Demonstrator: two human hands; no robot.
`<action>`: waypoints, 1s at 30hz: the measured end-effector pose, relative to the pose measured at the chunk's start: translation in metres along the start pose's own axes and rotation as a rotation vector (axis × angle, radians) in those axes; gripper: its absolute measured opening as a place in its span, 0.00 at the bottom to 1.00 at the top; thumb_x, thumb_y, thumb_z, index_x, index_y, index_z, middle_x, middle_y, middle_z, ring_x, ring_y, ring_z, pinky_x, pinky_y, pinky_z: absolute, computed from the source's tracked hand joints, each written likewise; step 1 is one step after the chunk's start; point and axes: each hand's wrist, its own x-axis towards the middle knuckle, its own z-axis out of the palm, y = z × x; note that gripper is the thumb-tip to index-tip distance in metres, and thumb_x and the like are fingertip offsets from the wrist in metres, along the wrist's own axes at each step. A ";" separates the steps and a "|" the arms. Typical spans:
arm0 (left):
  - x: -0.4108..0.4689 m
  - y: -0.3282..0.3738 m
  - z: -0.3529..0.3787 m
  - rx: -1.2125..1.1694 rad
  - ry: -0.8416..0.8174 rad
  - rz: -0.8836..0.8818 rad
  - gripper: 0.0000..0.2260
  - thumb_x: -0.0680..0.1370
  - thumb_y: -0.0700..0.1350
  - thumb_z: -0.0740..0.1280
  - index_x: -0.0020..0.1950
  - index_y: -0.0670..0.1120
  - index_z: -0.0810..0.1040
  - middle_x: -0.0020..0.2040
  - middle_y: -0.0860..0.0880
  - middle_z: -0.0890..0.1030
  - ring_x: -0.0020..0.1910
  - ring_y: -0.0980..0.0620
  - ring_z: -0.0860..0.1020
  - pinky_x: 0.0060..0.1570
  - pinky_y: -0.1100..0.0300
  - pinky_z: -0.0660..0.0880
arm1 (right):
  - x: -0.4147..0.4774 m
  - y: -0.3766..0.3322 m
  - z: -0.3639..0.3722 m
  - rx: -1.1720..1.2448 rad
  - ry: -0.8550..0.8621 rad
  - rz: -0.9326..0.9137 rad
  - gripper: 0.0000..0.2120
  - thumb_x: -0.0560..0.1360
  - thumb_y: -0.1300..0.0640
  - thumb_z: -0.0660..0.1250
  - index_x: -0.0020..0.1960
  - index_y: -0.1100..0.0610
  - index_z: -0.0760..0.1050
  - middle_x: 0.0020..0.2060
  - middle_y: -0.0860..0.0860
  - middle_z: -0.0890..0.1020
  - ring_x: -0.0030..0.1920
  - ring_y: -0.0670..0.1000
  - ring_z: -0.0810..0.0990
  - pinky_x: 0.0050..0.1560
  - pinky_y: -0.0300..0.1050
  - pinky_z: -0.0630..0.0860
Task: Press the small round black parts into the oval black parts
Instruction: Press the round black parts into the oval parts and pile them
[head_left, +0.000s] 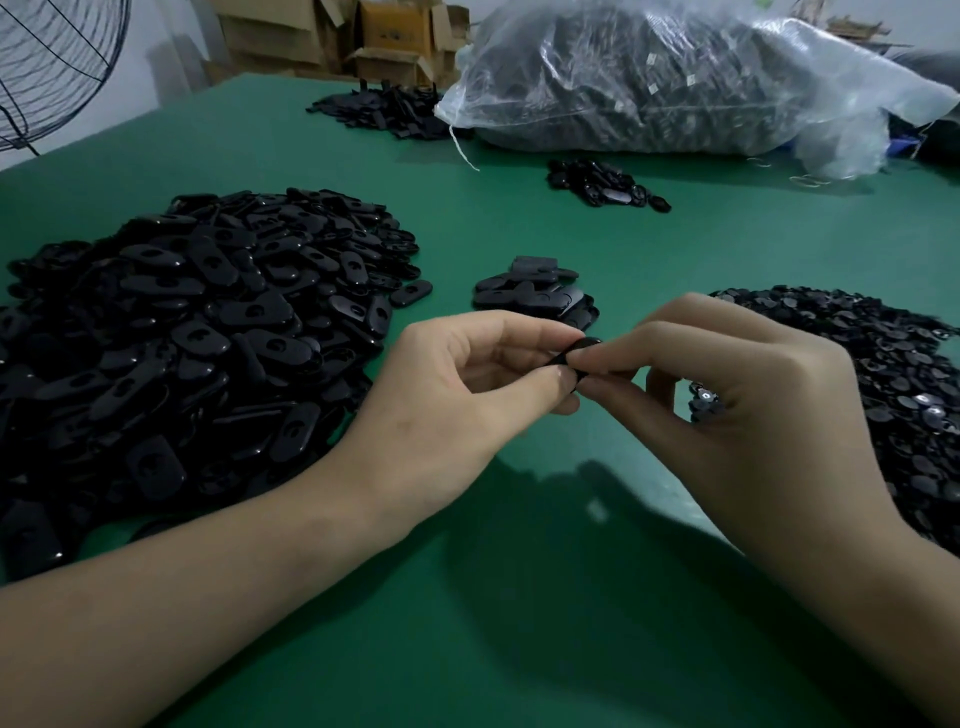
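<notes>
Above the green table (467, 597), my left hand (457, 395) and my right hand (737, 405) meet at the middle. Both pinch one oval black part (579, 349) between thumb and fingers; most of it is hidden by the fingertips. Whether a small round part sits in it cannot be seen. My right hand also keeps a few small round parts (705, 402) tucked under its curled fingers. A large heap of oval black parts (197, 332) lies at the left. A heap of small round black parts (893, 374) lies at the right.
A small stack of black parts (535, 291) sits just beyond my hands. Further back lie another small pile (605, 182), a flat pile (384, 109) and a big clear plastic bag of parts (675, 78). Cardboard boxes (363, 36) and a fan (52, 67) stand behind.
</notes>
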 end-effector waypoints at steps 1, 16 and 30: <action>0.001 -0.001 0.000 -0.007 -0.004 -0.008 0.09 0.78 0.34 0.72 0.55 0.46 0.85 0.44 0.49 0.88 0.44 0.53 0.87 0.38 0.70 0.76 | 0.001 0.000 0.000 0.008 -0.014 0.008 0.04 0.76 0.53 0.74 0.50 0.50 0.86 0.40 0.46 0.81 0.36 0.49 0.79 0.39 0.44 0.74; 0.002 -0.005 -0.004 0.022 -0.052 -0.044 0.11 0.82 0.36 0.67 0.58 0.49 0.86 0.45 0.51 0.88 0.48 0.55 0.87 0.38 0.68 0.76 | 0.002 0.001 -0.001 0.165 -0.065 0.179 0.04 0.71 0.55 0.76 0.45 0.48 0.85 0.38 0.42 0.84 0.40 0.47 0.82 0.39 0.30 0.71; 0.003 -0.007 -0.004 0.021 -0.034 -0.041 0.09 0.81 0.38 0.70 0.55 0.49 0.86 0.44 0.51 0.88 0.46 0.55 0.87 0.37 0.69 0.75 | 0.004 -0.001 0.000 0.211 -0.092 0.193 0.03 0.71 0.54 0.75 0.44 0.50 0.86 0.37 0.41 0.82 0.39 0.49 0.81 0.40 0.31 0.72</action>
